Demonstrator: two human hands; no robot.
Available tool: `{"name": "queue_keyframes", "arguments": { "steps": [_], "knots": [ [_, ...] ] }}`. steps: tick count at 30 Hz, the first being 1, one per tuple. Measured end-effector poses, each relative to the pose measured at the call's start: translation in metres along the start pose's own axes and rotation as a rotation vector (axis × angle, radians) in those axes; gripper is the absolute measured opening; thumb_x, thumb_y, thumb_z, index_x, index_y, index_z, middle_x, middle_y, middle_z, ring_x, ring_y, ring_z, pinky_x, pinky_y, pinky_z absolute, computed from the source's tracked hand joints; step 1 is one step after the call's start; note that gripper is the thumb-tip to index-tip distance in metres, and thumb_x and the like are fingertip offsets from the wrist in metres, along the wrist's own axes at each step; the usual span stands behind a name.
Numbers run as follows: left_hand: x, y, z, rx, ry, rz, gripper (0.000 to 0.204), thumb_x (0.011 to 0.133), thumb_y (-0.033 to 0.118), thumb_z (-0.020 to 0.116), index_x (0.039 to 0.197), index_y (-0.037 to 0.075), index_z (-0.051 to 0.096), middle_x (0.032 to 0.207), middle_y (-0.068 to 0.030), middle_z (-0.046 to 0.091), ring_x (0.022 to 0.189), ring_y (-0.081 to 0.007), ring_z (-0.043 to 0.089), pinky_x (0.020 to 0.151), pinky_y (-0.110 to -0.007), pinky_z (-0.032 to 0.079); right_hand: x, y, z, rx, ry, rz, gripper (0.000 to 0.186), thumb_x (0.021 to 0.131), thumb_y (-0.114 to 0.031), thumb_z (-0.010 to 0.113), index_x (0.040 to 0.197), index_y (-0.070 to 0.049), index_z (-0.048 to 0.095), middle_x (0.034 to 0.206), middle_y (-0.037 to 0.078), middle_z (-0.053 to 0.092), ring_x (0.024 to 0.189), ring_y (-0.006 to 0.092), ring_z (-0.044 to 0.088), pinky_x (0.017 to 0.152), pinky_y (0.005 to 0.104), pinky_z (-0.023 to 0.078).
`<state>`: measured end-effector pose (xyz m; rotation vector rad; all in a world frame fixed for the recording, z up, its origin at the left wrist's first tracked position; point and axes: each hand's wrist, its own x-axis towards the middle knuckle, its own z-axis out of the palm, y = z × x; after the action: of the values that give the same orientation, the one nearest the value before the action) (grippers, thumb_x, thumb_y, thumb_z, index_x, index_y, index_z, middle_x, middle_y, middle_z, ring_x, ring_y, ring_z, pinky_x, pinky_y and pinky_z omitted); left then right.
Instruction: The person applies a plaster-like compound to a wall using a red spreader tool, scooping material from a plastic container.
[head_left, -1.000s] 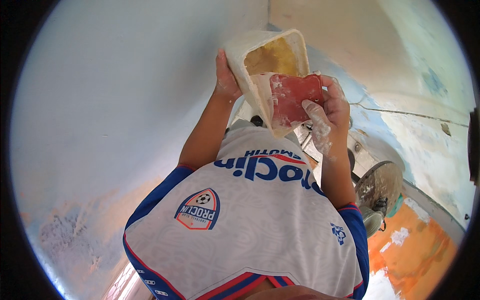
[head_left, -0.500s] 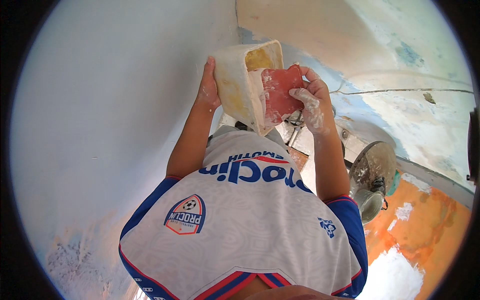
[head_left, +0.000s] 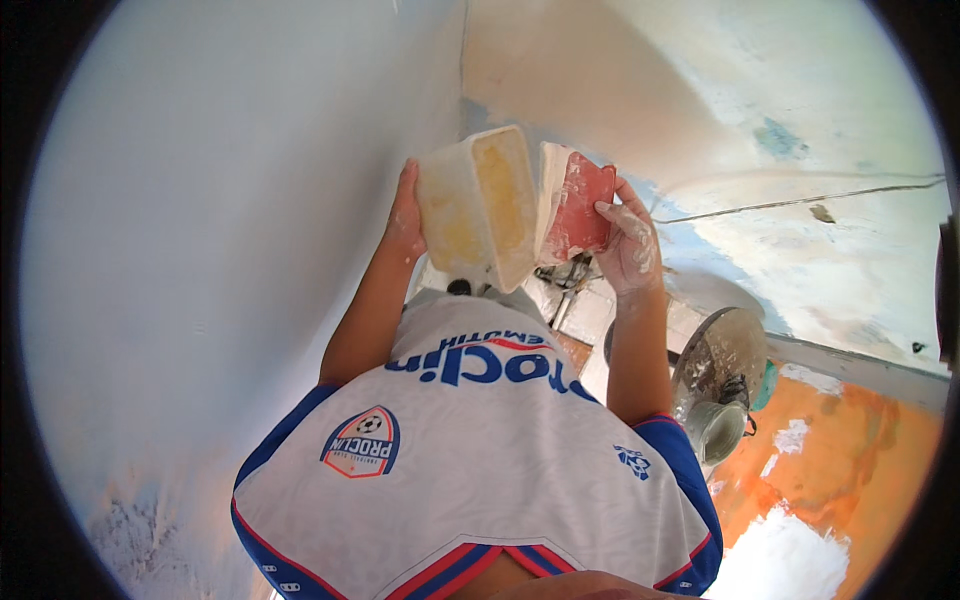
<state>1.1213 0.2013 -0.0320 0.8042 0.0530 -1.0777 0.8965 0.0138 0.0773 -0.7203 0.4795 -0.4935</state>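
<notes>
Right grip (head_left: 632, 241) on edge of scraper (head_left: 583, 208)

Left fisheye of head-worn pair, looking steeply down from above the collar (head_left: 450, 562), facing along shirt front (head_left: 490, 430), left hand (head_left: 406, 225) and right hand (head_left: 632, 240) showing near, wide circular field bowing.

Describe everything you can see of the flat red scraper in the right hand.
The flat, red, four-sided scraper looks like plastic. Its visible face is streaked with whitish paste, with a thick off-white layer along its left edge. The paste-smeared right hand grips its right side, thumb on the visible face. It is held up in front of the person, right of the off-white, yellow-stained rectangular container, with a narrow gap showing between them. Its back is hidden.
</notes>
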Motion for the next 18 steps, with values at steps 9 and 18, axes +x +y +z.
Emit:
{"name": "queue_keyframes", "arguments": {
  "steps": [9,18],
  "knots": [
    [-0.006,0.001,-0.002,-0.118,-0.062,0.009,0.075,0.104,0.066,0.032,0.147,0.008,0.053,0.142,-0.012,0.061,0.13,-0.0293,0.059,0.111,-0.047,0.047,0.002,-0.014,0.024,0.238,-0.158,-0.086,0.051,0.099,-0.005,0.061,0.147,-0.003,0.045,0.142,0.014,0.059,0.132,0.028,0.058,0.113,0.0466,0.048],
    [-0.014,0.019,0.008,-0.242,-0.209,-0.011,0.075,0.103,0.068,0.032,0.15,0.012,0.049,0.146,-0.0119,0.058,0.131,-0.0322,0.058,0.112,-0.05,0.047,0.037,-0.035,0.041,0.297,-0.066,-0.352,0.042,0.107,-0.015,0.053,0.146,-0.001,0.045,0.146,0.014,0.057,0.133,0.0279,0.058,0.113,0.0445,0.049]
  ]
}}
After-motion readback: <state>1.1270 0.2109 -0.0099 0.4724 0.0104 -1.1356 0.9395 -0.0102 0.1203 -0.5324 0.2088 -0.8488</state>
